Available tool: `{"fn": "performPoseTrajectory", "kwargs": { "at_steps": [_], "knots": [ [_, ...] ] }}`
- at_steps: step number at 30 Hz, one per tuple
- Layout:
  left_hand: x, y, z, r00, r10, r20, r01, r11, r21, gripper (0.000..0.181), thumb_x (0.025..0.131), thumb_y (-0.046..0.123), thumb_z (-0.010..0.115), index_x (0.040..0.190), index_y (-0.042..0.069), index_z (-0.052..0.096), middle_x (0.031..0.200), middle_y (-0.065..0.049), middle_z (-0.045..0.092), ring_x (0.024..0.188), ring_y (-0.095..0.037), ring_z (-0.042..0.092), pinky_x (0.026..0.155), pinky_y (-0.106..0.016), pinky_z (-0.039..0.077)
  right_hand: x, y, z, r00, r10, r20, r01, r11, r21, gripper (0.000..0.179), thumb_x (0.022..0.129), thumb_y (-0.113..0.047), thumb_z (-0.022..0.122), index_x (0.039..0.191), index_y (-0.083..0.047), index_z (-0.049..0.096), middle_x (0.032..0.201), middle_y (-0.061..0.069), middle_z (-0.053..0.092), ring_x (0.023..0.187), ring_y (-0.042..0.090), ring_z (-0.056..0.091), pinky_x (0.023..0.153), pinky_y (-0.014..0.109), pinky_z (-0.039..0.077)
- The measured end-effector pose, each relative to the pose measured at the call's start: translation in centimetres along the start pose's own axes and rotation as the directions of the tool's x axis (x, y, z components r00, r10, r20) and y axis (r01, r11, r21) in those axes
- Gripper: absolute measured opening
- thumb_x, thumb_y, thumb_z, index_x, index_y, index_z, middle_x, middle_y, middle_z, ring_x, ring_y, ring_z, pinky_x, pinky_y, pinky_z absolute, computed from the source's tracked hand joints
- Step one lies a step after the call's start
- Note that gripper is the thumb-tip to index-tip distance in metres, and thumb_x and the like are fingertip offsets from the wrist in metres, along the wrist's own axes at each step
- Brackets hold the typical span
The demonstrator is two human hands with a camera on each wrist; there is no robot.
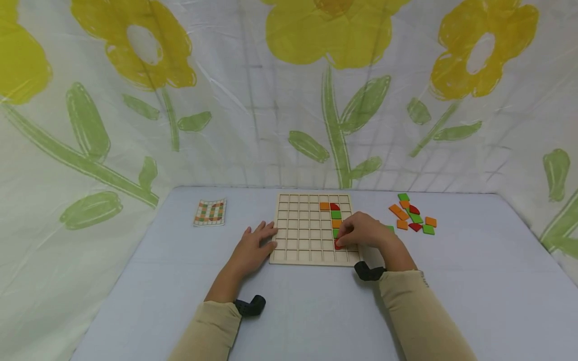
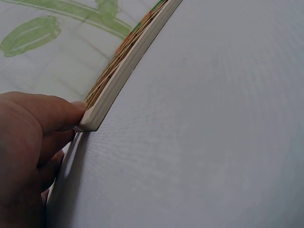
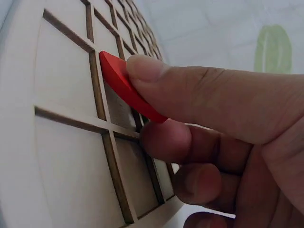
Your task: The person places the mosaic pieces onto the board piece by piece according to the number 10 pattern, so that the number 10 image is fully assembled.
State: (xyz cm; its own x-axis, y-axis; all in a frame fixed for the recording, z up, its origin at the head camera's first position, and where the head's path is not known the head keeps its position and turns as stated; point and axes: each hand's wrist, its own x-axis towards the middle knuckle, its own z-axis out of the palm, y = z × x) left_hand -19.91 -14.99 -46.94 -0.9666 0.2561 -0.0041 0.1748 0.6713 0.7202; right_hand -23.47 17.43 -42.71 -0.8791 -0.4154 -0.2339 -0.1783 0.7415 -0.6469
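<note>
A wooden grid board [image 1: 304,223] lies on the table, with a column of orange, red and green tiles in its right half. My right hand [image 1: 363,230] pinches a red tile with a curved edge [image 3: 126,90] between thumb and fingers. In the right wrist view this tile stands tilted over a grid cell, one corner at the dividers. My left hand [image 1: 251,250], fingers spread, rests at the board's left edge. In the left wrist view its thumb [image 2: 66,114] touches the board near a corner; the other fingertips are partly hidden.
Loose green, orange and red tiles [image 1: 416,218] are scattered right of the board, some overlapping. One green tile [image 1: 390,229] shows just behind the right wrist. A card with a printed coloured grid [image 1: 209,212] lies to the left. Behind the table hangs a flowered cloth [image 1: 226,145].
</note>
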Motion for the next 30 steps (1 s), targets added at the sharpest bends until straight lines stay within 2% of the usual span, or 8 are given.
{"fn": "performPoseTrajectory", "kwargs": {
  "at_steps": [10, 19, 24, 27, 30],
  "knots": [
    [0.0, -0.1, 0.1, 1.000, -0.003, -0.001, 0.003, 1.000, -0.002, 0.044, 0.097, 0.024, 0.062, 0.139, 0.013, 0.057, 0.153, 0.002, 0.043, 0.150, -0.020, 0.025, 0.126, -0.045, 0.004, 0.4, 0.4, 0.5, 0.998, -0.057, -0.007, 0.057, 0.998, 0.026, 0.006, 0.082, -0.022, 0.080, 0.078, -0.019, 0.077, 0.072, -0.007, 0.070, 0.073, 0.013, 0.058, 0.069, 0.028, 0.049],
    [0.1, 0.0, 0.1, 1.000, -0.006, -0.004, 0.006, 1.000, -0.004, 0.043, 0.097, 0.023, 0.062, 0.138, 0.013, 0.058, 0.153, 0.001, 0.043, 0.150, -0.021, 0.026, 0.126, -0.046, 0.004, 0.0, 1.0, -0.3, 1.000, 0.018, 0.013, -0.018, 0.999, 0.051, 0.004, 0.080, -0.016, 0.080, 0.082, -0.016, 0.077, 0.068, -0.003, 0.064, 0.068, 0.016, 0.053, 0.063, 0.028, 0.044],
    [0.1, 0.0, 0.1, 1.000, -0.006, -0.004, 0.006, 1.000, 0.005, 0.043, 0.097, 0.023, 0.062, 0.138, 0.013, 0.058, 0.153, 0.002, 0.043, 0.150, -0.021, 0.026, 0.126, -0.045, 0.004, 0.2, 1.2, 0.0, 1.000, -0.011, 0.003, 0.011, 0.999, 0.041, 0.004, 0.079, -0.017, 0.081, 0.081, -0.016, 0.078, 0.068, -0.004, 0.065, 0.067, 0.015, 0.053, 0.062, 0.028, 0.046],
    [0.1, 0.0, 0.1, 1.000, -0.010, -0.004, 0.010, 1.000, 0.008, 0.043, 0.097, 0.024, 0.062, 0.139, 0.014, 0.058, 0.153, 0.003, 0.043, 0.150, -0.020, 0.026, 0.126, -0.045, 0.004, 0.1, 1.1, -0.3, 1.000, 0.003, -0.019, -0.002, 0.999, 0.037, 0.004, 0.081, -0.020, 0.080, 0.081, -0.017, 0.078, 0.072, -0.002, 0.066, 0.070, 0.017, 0.054, 0.063, 0.029, 0.046],
    [0.1, 0.0, 0.1, 1.000, -0.012, -0.007, 0.012, 1.000, 0.005, 0.043, 0.097, 0.024, 0.063, 0.139, 0.014, 0.058, 0.153, 0.003, 0.043, 0.150, -0.020, 0.026, 0.126, -0.045, 0.005, -0.3, 1.2, -1.0, 0.995, 0.067, -0.075, -0.066, 0.998, 0.026, 0.008, 0.084, -0.026, 0.077, 0.089, -0.019, 0.078, 0.082, 0.000, 0.066, 0.078, 0.019, 0.053, 0.064, 0.029, 0.046]
  ]
}}
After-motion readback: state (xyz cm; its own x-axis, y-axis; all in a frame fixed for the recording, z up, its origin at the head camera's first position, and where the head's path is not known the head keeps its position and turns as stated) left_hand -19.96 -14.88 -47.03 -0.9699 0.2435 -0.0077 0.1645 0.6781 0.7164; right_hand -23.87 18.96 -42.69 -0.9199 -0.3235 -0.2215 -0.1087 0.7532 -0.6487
